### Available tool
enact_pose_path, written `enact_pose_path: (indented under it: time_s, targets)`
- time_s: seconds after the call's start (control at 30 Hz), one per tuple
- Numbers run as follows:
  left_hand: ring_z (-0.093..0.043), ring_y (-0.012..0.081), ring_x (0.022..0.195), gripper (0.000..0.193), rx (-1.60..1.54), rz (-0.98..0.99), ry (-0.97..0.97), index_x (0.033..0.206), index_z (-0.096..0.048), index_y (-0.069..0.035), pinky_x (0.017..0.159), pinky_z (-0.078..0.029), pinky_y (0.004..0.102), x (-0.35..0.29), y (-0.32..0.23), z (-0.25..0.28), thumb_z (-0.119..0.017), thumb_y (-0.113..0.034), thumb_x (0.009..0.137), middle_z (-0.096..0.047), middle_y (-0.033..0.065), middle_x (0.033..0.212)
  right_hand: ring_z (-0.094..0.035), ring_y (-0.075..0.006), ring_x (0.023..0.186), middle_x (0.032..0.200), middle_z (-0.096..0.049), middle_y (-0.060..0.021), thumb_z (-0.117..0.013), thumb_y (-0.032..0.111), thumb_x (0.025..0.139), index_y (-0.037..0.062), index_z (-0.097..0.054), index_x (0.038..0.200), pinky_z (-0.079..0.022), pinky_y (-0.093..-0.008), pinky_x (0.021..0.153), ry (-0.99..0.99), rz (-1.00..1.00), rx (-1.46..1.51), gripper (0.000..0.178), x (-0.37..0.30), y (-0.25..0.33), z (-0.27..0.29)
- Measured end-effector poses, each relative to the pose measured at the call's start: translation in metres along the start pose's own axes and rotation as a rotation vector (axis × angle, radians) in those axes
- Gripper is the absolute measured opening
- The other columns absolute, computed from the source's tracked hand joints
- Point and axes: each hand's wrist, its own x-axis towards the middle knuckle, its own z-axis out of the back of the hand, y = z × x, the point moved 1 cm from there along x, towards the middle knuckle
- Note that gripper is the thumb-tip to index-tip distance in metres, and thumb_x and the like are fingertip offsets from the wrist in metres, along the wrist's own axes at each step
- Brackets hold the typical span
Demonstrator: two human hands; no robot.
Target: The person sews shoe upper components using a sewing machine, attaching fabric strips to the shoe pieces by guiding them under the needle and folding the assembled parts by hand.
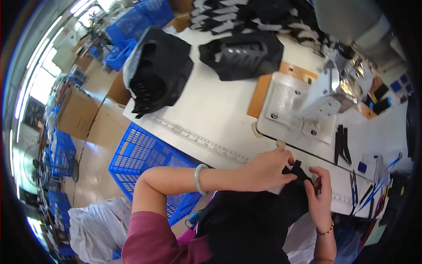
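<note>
Right now the left hand pinches a black cloth between thumb and fingers, at the near edge of the worktop. The right hand is just beside it on the right, fingers curved and thumb toward the cloth; whether it grips, I cannot tell. A ruler strip runs along the near edge, left of the hands. The machine stands beyond them, toward the right edge. One black bundle lies by the left edge, another toward the far edge.
</note>
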Motion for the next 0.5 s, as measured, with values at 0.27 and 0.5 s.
enact_pose_path:
  time_s: [0.27, 0.5]
  targets:
    - [-0.052, 0.0322, 0.086, 0.039, 0.154, -0.051, 0.183, 0.096, -0.055, 0.001, 0.075, -0.043, 0.0372, -0.031, -0.004, 0.042, -0.063, -0.032, 0.076, -0.048, 0.0184, 0.097, -0.037, -0.0013, 0.064, 0.085, -0.050, 0.0026, -0.072, 0.003, 0.068, 0.0063, -0.053, 0.109, -0.032, -0.0156, 0.057, 0.494, -0.209, 0.366, 0.045, 0.015, 0.038, -0.002]
    - [-0.056, 0.0188, 0.068, 0.022, 0.264, -0.243, -0.127, 0.086, -0.058, -0.004, 0.061, -0.044, 0.0286, -0.084, -0.062, 0.164, -0.070, -0.017, 0.073, -0.059, 0.0084, 0.078, -0.038, -0.0016, 0.051, 0.063, -0.045, 0.0040, -0.074, 0.010, 0.071, 0.0051, -0.051, 0.108, -0.031, -0.0173, 0.050, 0.698, 0.055, 0.383, 0.044, 0.071, 0.125, -0.015]
